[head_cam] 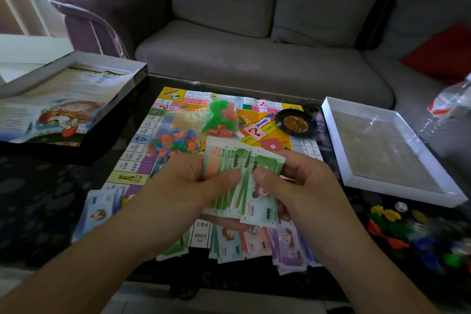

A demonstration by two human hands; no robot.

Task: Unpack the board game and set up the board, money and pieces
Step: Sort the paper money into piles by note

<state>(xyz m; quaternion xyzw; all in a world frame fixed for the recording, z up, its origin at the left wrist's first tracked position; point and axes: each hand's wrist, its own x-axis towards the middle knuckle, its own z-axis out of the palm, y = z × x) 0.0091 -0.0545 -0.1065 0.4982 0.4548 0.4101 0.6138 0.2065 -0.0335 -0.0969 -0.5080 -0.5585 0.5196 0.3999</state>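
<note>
The game board [142,145] lies unfolded on the dark table. Above its near half, my left hand [193,181] and my right hand [300,178] both pinch a fanned stack of green play-money notes [237,181], thumbs on top. Sorted piles of money lie along the board's near edge: blue notes [102,209], green notes [175,247], pink notes [254,242] and purple notes [288,245]. On the board sit a bag of small coloured pieces [173,140], a bag of green and red houses [221,120] and a black roulette wheel [297,123].
The box lid [63,99] with leaflets in it lies at the left, and the white box base [339,150] at the right. Loose coloured pawns [390,227] and a die [401,206] lie at the right front. A grey sofa [254,53] stands behind the table.
</note>
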